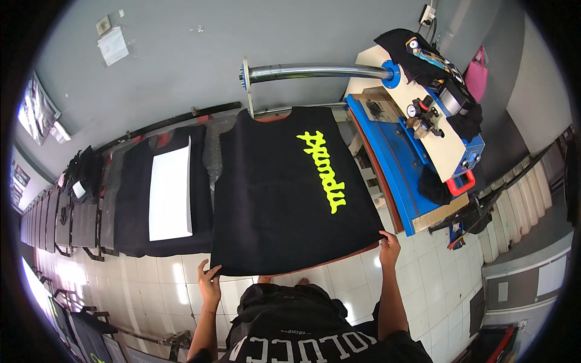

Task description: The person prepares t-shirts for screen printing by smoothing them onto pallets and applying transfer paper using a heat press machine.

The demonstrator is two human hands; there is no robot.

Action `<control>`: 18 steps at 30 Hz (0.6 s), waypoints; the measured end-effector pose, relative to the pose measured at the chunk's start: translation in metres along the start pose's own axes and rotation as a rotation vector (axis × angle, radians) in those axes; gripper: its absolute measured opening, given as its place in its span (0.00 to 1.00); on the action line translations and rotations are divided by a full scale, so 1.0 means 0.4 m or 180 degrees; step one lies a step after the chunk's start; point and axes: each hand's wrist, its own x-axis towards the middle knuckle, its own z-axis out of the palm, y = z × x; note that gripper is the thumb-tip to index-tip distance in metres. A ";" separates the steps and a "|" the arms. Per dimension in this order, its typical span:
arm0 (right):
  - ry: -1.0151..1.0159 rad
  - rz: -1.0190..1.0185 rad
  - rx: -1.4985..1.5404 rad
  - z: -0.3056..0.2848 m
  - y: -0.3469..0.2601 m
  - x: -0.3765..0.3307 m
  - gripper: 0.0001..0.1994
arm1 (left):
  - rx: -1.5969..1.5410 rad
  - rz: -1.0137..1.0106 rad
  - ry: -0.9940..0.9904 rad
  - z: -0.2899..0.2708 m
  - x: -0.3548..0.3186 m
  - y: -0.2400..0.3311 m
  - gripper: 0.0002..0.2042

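A black garment [260, 199] with neon yellow-green lettering lies spread flat in front of me over a reddish-brown board [327, 261], whose edge shows beneath it. My left hand [210, 283] pinches the garment's near left corner between thumb and fingers. At the near right corner, my right hand [389, 247] has its fingers closed on the hem. The cloth looks smooth and is stretched between the two hands. To the left, a second black garment [132, 199] lies flat with a white sheet [169, 193] on top of it.
On the right stands a blue and cream heat press [393, 169] with a pressure gauge and a red handle [462, 183]. A metal cylinder [315, 72] reaches across behind the garment. Further left runs a row of dark boards [85, 224]. White tiles [357, 284] cover the floor.
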 end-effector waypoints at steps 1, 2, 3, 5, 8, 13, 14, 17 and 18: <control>-0.0021 0.0113 0.0022 0.003 0.009 -0.009 0.14 | 0.0039 0.0031 -0.0047 -0.006 0.000 -0.006 0.20; 0.0016 0.0216 0.0128 0.005 0.019 -0.019 0.14 | 0.0077 0.0064 -0.0097 -0.011 -0.001 -0.013 0.21; 0.0056 0.0324 0.0241 0.012 0.014 -0.029 0.14 | 0.0082 0.0053 -0.0196 -0.015 -0.003 -0.019 0.21; 0.0119 0.0456 0.0428 0.022 0.013 -0.042 0.14 | 0.0094 0.0046 -0.0411 -0.022 -0.008 -0.034 0.21; 0.0297 0.0595 0.0564 0.030 0.055 -0.068 0.15 | 0.0408 0.0301 -0.0941 -0.027 0.007 -0.065 0.19; 0.0578 0.1259 0.0577 -0.015 -0.024 -0.177 0.11 | 0.1466 0.1380 -0.1889 -0.038 0.095 0.056 0.17; 0.0770 0.1112 0.0661 -0.032 -0.064 -0.222 0.11 | 0.0919 0.1342 -0.1967 -0.021 0.115 0.091 0.13; 0.1041 0.1385 0.0536 -0.141 -0.239 -0.373 0.09 | -0.0077 0.2090 -0.2375 0.047 0.185 0.226 0.06; 0.1284 0.1417 0.0250 -0.179 -0.239 -0.455 0.09 | -0.0186 0.2359 -0.2549 0.080 0.201 0.261 0.05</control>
